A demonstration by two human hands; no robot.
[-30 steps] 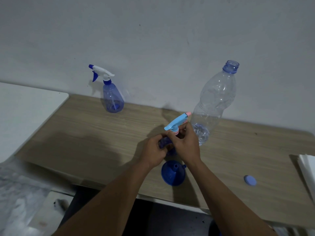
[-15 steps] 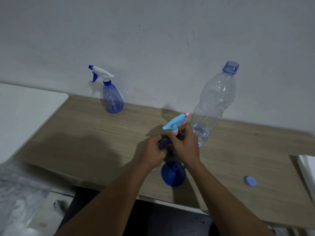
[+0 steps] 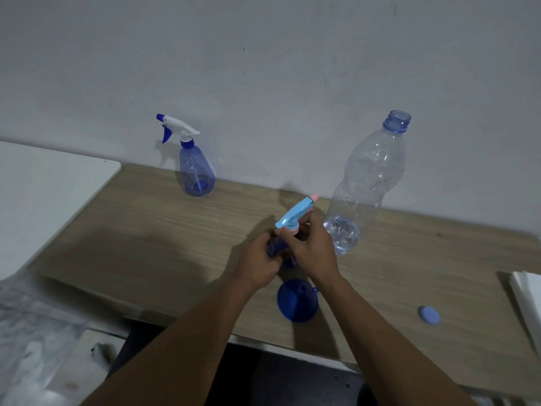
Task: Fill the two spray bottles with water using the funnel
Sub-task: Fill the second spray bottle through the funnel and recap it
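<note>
A small dark blue spray bottle (image 3: 275, 247) stands mid-table, mostly hidden by my hands. My left hand (image 3: 259, 260) grips its body. My right hand (image 3: 311, 249) pinches the pink collar under its light blue spray head (image 3: 294, 215). A blue funnel (image 3: 297, 301) lies on its side just in front of my hands. A second blue spray bottle (image 3: 196, 168) with a white and blue trigger stands by the wall at the back left. A large clear water bottle (image 3: 366, 186), uncapped, stands to the right with a little water in its bottom.
The wooden table (image 3: 146, 244) runs along a grey wall. A blue bottle cap (image 3: 429, 314) lies at the front right. White sheets (image 3: 530, 303) sit at the right edge. A white surface (image 3: 44, 186) adjoins the table's left end.
The light blue spray head has turned and tilted slightly in my right fingers. Both hands stay on the small bottle in about the same place.
</note>
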